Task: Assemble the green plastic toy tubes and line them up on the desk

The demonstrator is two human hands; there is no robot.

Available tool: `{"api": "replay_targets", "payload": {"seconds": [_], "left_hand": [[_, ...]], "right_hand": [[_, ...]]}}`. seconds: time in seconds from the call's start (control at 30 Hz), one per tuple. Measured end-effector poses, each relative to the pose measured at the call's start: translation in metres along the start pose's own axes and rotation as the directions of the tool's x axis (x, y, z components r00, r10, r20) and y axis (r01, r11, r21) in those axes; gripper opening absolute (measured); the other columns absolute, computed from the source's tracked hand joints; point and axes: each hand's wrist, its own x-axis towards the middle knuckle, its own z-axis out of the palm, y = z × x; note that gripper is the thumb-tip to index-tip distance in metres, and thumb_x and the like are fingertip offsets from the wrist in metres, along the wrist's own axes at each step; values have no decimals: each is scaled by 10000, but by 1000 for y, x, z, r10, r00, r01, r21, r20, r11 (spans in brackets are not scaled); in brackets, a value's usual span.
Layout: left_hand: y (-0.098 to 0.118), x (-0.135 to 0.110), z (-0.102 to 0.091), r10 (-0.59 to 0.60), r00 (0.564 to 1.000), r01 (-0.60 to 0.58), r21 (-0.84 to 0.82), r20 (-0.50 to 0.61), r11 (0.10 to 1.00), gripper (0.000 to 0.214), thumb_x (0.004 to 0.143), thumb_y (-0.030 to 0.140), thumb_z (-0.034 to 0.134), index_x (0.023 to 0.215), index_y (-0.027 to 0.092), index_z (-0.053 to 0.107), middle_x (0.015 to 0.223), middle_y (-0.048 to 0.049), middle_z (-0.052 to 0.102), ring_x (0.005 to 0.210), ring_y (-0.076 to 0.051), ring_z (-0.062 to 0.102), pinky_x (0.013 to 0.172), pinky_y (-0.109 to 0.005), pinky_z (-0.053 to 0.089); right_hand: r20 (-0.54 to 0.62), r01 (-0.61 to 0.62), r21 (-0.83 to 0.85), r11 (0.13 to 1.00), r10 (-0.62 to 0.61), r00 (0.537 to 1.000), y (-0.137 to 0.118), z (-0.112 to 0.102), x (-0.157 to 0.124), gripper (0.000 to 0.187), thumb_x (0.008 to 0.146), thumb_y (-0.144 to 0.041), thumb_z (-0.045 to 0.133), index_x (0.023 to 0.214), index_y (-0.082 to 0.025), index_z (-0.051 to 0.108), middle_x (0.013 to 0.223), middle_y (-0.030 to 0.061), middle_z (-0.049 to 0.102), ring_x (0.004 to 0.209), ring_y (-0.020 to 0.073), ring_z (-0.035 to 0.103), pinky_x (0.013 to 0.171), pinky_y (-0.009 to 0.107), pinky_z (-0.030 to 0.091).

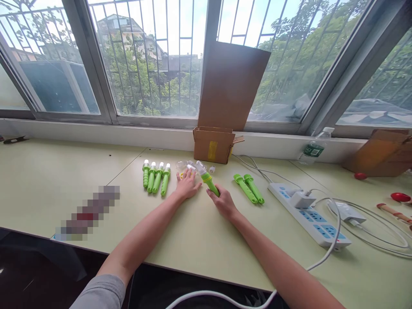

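Observation:
My right hand (224, 201) is closed around the lower end of a green torch-shaped stick (208, 180), which has a clear head and points away and to the left. My left hand (187, 185) lies palm down on the table, fingers stretched over small clear plastic pieces (180, 165) and a yellow ring, partly covered by the fingertips. One small clear piece (212, 169) sits just beyond the stick. To the left, several green sticks with white-clear tips (156, 178) lie side by side. Two green handles without clear heads (249, 189) lie to the right.
A cardboard box (212, 148) stands by the window sill. On the right are a white power strip (309, 214) with cables, a charger (346, 212), a plastic bottle (313, 148), another carton (380, 152) and red balls (400, 197). A pixelated patch (90, 214) covers something at left.

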Motion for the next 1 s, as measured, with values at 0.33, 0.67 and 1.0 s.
{"api": "replay_targets", "payload": {"seconds": [0.33,0.67,1.0], "left_hand": [[2,-1,0,57,987,-52,38,-149,998,621,856,398,417,1408,178,238,1462,-144,272,1352,-286,238,1102,-544,44],[-5,4,-7,136,920,-114,83,-368,990,448,838,108,391,1280,148,453,1229,-147,505,1176,-275,433,1035,-442,301],[1,-1,-13,139,901,-100,115,-411,988,177,869,199,443,931,197,609,1124,-129,523,1104,-293,451,937,-460,365]], "right_hand": [[-5,-4,-6,1000,4,1000,0,0,0,307,774,-495,481,664,-215,422,536,-42,395,502,123,379,471,236,288],[-19,9,2,1000,-9,1000,-1,1,0,319,780,-502,478,653,-217,412,529,-47,389,493,121,366,475,239,281],[-13,13,12,1000,-13,1000,-1,0,-1,313,790,-491,483,662,-217,405,544,-47,381,503,121,363,486,241,275]]}}
